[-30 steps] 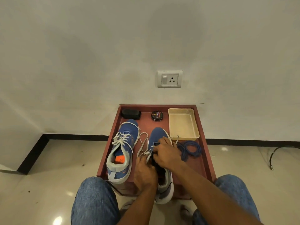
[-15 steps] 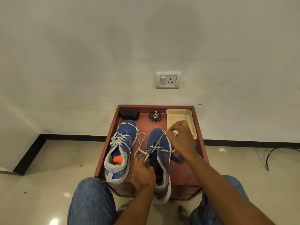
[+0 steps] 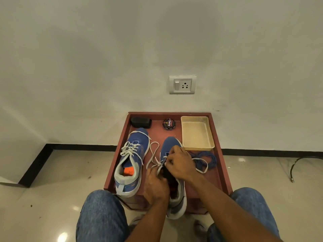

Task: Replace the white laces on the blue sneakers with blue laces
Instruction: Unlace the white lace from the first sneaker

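- Near: left hand [image 3: 156,186] grips right sneaker [image 3: 172,173] at the tongue, fingers curled.
- Right hand [image 3: 180,165] pinches white lace [image 3: 154,155] over the eyelets.
- Risk: hard pull may snag lace, shoe slips.
- Left sneaker [image 3: 131,162] laced. Blue laces [image 3: 205,159] right, beside the far tray [image 3: 197,132].
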